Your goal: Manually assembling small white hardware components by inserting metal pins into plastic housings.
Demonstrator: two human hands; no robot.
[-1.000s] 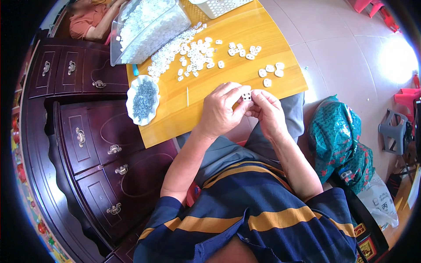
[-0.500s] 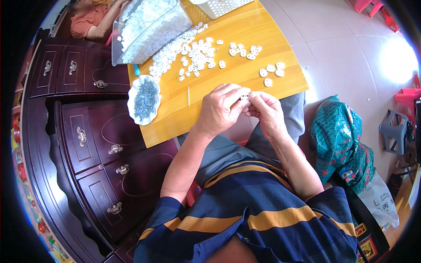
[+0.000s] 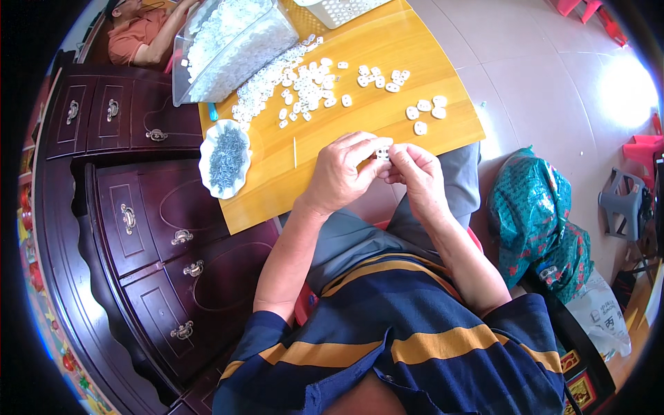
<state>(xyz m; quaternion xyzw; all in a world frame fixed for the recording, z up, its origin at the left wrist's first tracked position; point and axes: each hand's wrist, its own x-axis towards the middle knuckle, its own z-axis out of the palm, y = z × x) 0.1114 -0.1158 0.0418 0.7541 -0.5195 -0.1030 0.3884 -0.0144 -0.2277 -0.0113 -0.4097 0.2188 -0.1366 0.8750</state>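
Observation:
Between both hands, just off the table's near edge, is a small white plastic piece (image 3: pixel 383 153) with dark holes. My left hand (image 3: pixel 344 169) is closed, its thumb and forefinger pinching the piece from the left. From the right, the fingertips of my right hand (image 3: pixel 418 173) close on the same piece; whether they hold a smaller part too is hidden. Several similar white pieces (image 3: pixel 420 128) sit apart at the table's right side. A larger spread of white pieces (image 3: pixel 308 86) lies farther off. A thin pale stick (image 3: pixel 294 152) rests left of my hands.
On the yellow wooden table (image 3: pixel 270 187) stand a white scalloped dish (image 3: pixel 206 181) of grey screws and a clear bin (image 3: pixel 266 66) heaped with translucent parts. A perforated white basket (image 3: pixel 339 12) is at the back. Dark drawers (image 3: pixel 145 228) flank the left; a green bag (image 3: pixel 529 207) stands right.
The white piece shows more of its holed face between my fingers. My hands stay nearly in place, and the whole view has shifted slightly.

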